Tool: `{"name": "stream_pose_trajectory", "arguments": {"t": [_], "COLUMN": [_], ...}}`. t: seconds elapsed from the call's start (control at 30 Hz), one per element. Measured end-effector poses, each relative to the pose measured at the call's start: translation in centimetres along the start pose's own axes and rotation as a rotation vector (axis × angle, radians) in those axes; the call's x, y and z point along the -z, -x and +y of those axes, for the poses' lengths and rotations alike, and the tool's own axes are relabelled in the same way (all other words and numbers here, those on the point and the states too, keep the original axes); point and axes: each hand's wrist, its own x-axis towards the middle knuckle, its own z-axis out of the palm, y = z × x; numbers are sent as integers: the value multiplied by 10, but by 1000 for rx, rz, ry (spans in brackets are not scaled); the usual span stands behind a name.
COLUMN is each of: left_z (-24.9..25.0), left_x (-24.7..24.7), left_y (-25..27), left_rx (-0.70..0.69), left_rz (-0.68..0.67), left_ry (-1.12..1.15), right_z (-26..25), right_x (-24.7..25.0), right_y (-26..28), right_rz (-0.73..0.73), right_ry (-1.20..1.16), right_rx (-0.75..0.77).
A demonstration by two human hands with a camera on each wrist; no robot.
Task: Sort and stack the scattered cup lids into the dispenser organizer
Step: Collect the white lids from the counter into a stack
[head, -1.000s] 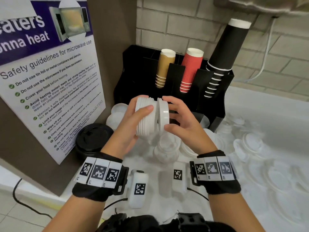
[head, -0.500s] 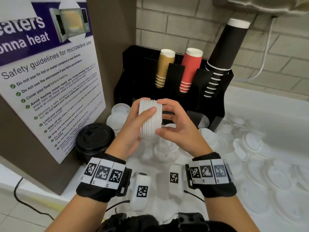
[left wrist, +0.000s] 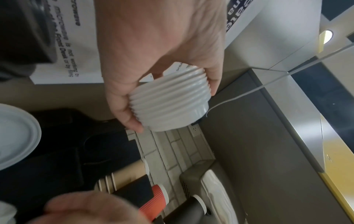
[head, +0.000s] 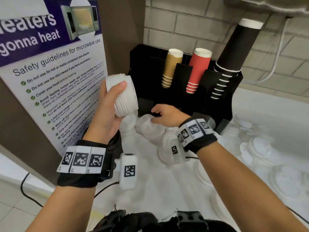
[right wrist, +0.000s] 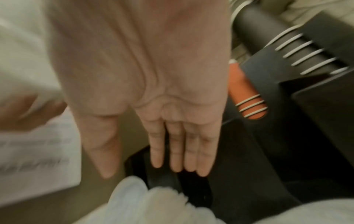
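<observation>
Lids, white and nested into one ribbed stack of white lids [head: 122, 95], gripped in left hand [head: 107, 113], thumb across top and fingers curled underneath, probably to keep rims locked together. Held raised and tilted, at about ten o'clock from right hand, well clear of counter, likely so new pieces can be pushed on from open end. Seen in left wrist view as same stack [left wrist: 168, 104], pinched between thumb and fingers [left wrist: 130, 119].

Right hand [head: 164, 115] reaching forward with fingers straight and together, nothing held, palm down over loose white lids [head: 150, 129] just in front of black dispenser organizer [head: 222, 96]; contact with any lid cannot be told. Flat fingers [right wrist: 189, 153] in right wrist view, hovering by organizer's lower slot, blurred.

At twelve to two o'clock of right hand: tan cups [head: 170, 69], red cups [head: 197, 71], black cups [head: 234, 54] standing in organizer's tubes. More scattered lids [head: 260, 148] at three to four o'clock on white counter [head: 158, 190]. Microwave safety poster [head: 50, 81] at nine o'clock, behind stack.

Judged: gathering not yet finished, stack not yet loaded.
</observation>
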Motion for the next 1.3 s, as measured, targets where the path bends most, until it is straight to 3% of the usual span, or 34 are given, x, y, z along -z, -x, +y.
{"name": "stream_pose_trajectory", "arguments": {"t": [0.1, 0.33, 0.47, 0.57, 0.8, 0.93, 1.17, 1.3], "left_z": [3, 1, 2, 1, -5, -7, -9, -9], "left_x": [3, 7, 9, 10, 6, 7, 9, 10], "left_y": [1, 5, 6, 5, 3, 3, 4, 4], "left_rx": [-5, 18, 11, 2, 14, 12, 25, 17], "left_rz": [-5, 11, 7, 6, -19, -30, -34, -23], "left_ry": [-25, -45, -55, -48, -71, -79, -80, -75], "right_z": [-12, -34, -29, -28, -33, -26, -8, -2], "right_x": [-18, -43, -31, -19, -32, -44, -49, -32], "right_y": [-10, -28, -22, -6, 28, 34, 41, 35], "right_rz": [-104, -154, -159, -139, -395, -384, -353, -303], "right_ry": [264, 616, 467, 309, 384, 303, 409, 394], "right_rx": [-61, -80, -71, 35, 265, 167, 219, 158]}}
